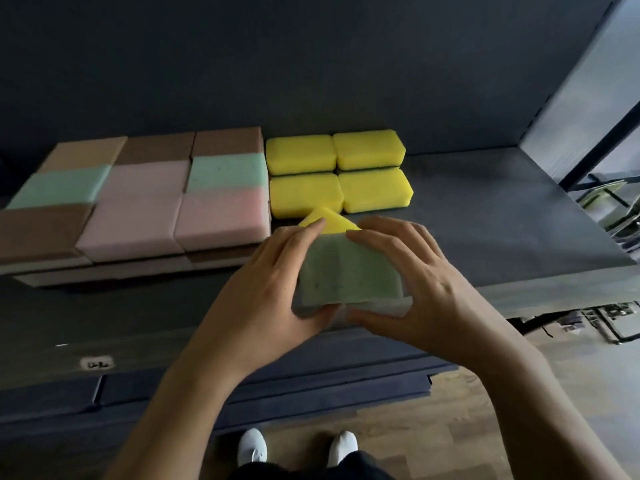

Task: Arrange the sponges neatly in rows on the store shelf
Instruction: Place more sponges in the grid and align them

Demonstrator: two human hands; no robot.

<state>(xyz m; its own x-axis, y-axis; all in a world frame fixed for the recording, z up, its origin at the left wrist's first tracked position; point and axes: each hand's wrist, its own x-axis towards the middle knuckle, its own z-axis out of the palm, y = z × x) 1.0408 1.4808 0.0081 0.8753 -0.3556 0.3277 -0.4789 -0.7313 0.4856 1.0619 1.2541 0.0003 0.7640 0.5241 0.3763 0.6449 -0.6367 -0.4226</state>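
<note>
Both my hands hold one sponge (349,271) at the front edge of the dark shelf (502,216). Its green scouring side faces up and its yellow foam shows at the far end. My left hand (277,282) grips its left side, thumb underneath. My right hand (412,271) grips its right side, fingers over the top. Behind it lie yellow sponges (337,174) in two rows of two. Left of those sits a block of pink, mint and brown sponges (145,199) in rows, stacked.
The shelf's right half is bare dark surface up to a grey side panel (581,84). A lower dark shelf (104,386) juts out below with a small label. My white shoes (298,448) stand on a wooden floor.
</note>
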